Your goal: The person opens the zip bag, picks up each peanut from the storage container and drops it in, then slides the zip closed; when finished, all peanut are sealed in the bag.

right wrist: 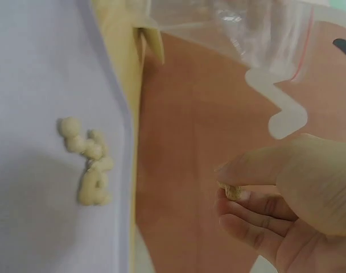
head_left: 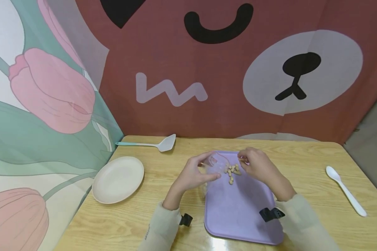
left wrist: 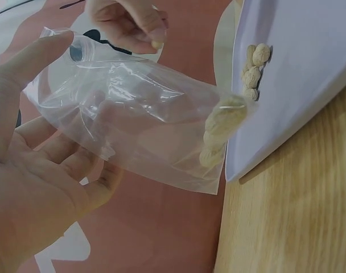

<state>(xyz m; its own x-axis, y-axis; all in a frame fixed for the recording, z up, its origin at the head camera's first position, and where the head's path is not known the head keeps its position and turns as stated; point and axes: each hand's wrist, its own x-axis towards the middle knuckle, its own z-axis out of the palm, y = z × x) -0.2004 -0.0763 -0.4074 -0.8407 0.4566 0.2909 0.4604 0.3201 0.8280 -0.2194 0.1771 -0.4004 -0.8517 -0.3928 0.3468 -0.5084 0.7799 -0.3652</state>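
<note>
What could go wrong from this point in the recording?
The peanut pinched in the right hand may slip and drop. The clear bag held by the left hand could tip or slip, perhaps spilling the peanuts inside. Loose peanuts on the purple tray might roll if bumped.

On the table [head_left: 308,195], a plate [head_left: 117,179] lies left of a tray [head_left: 238,216], with a spatula [head_left: 146,144] behind the plate and a spoon [head_left: 345,191] right of the tray. Peanuts [head_left: 231,170] lie on the tray's back part, between the left hand [head_left: 196,172], holding a bag [head_left: 218,164] with more inside, and the right hand [head_left: 257,165].
</note>
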